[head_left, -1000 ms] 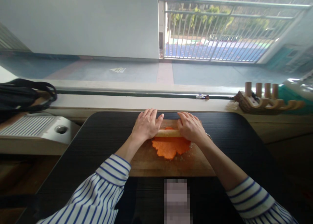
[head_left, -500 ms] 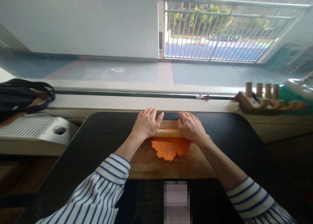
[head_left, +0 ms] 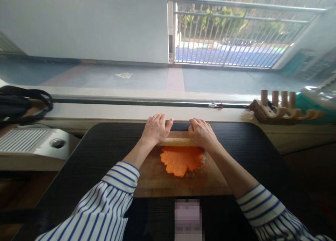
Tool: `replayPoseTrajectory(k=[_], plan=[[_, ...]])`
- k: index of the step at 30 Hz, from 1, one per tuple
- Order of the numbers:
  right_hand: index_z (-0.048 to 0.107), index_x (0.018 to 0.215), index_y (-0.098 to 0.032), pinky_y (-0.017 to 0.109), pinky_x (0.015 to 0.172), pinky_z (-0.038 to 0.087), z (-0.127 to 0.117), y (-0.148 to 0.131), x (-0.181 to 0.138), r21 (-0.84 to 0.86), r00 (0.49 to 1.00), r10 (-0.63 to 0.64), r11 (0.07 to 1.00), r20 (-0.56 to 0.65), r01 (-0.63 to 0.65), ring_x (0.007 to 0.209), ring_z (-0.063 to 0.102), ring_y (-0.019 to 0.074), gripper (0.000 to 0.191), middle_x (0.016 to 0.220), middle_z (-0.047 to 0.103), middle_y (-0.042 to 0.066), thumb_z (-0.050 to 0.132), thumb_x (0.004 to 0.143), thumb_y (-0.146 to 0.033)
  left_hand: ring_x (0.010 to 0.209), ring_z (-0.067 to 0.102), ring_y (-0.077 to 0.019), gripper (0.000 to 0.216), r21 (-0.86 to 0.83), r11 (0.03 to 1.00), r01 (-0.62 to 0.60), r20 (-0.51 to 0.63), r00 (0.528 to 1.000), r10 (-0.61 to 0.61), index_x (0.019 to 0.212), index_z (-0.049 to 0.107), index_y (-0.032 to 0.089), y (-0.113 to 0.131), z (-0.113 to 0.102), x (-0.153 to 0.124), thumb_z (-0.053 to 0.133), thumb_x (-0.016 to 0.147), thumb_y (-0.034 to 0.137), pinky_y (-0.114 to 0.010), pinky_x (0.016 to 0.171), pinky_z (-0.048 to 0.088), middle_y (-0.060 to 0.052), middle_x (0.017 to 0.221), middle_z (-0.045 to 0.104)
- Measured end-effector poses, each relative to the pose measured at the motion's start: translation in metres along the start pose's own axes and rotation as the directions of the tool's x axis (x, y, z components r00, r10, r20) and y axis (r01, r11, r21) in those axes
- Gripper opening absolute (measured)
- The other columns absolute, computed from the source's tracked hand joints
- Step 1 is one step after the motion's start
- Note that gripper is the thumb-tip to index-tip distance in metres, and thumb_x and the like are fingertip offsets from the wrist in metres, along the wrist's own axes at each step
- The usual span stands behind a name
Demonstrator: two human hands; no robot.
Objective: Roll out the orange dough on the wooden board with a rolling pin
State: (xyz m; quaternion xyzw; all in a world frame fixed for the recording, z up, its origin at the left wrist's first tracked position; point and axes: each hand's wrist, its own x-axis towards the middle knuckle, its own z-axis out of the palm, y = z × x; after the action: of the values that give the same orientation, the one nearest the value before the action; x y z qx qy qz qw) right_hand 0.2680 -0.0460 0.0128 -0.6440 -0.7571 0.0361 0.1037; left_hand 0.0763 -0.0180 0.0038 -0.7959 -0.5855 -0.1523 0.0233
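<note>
A pale wooden rolling pin (head_left: 176, 142) lies crosswise at the far edge of a flat, ragged-edged sheet of orange dough (head_left: 181, 159). My left hand (head_left: 156, 129) presses on the pin's left end, thumb pointing forward. On its right end rests my right hand (head_left: 201, 133), fingers curled over it. Both palms hide the pin's ends. Beneath the dough is a wooden board (head_left: 168, 190), with crumbs scattered beside the dough's right and near edges.
The board sits on a black table (head_left: 110, 139). Beyond it runs a white window sill (head_left: 126, 113) with a wooden pegged holder (head_left: 283, 109) at right. A black bag (head_left: 15, 104) and a white slatted appliance (head_left: 56, 143) stand at left.
The pin and both hands have moved slightly forward relative to the dough, so more of the orange sheet shows on the near side. The camera view has shifted a little.
</note>
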Motion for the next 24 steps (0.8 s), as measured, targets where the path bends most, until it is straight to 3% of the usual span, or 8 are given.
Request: replayPoseTrajectory(k=[10,15,24], plan=[[0.058,0.114,-0.020,0.034,0.092,0.038,0.001,-0.001,-0.004,0.009,1.000,0.018,1.000,0.002,-0.018,0.112,0.053,0.0222,0.034,0.121,0.062,0.009,0.032,0.091,-0.025,0.122,0.050,-0.0262,0.058,0.025,1.000,-0.019,0.010,1.000,0.019,0.120,0.056,0.010,0.002,-0.002,-0.004,0.021,0.096,0.048,-0.042,0.105,0.035,-0.015,0.126,0.060],[0.056,0.118,-0.023,0.036,0.094,0.037,-0.002,-0.006,-0.019,0.007,1.000,0.020,1.000,0.007,-0.021,0.114,0.051,0.0226,0.035,0.125,0.060,0.008,0.033,0.091,-0.028,0.132,0.040,-0.0264,0.064,0.034,0.999,0.010,0.120,0.993,-0.014,0.131,0.049,0.010,0.006,-0.008,-0.020,0.016,0.095,0.051,-0.045,0.109,0.029,-0.014,0.138,0.051],[0.052,0.127,-0.020,0.045,0.103,0.026,0.002,-0.013,-0.053,-0.072,0.992,-0.032,0.997,-0.118,0.024,0.123,0.046,0.0247,0.041,0.134,0.054,0.010,0.033,0.092,-0.030,0.141,0.023,-0.0256,0.071,0.059,0.991,0.123,0.322,0.937,-0.135,0.142,0.038,0.017,0.019,-0.024,-0.051,0.010,0.092,0.059,-0.051,0.113,0.019,-0.011,0.150,0.034]])
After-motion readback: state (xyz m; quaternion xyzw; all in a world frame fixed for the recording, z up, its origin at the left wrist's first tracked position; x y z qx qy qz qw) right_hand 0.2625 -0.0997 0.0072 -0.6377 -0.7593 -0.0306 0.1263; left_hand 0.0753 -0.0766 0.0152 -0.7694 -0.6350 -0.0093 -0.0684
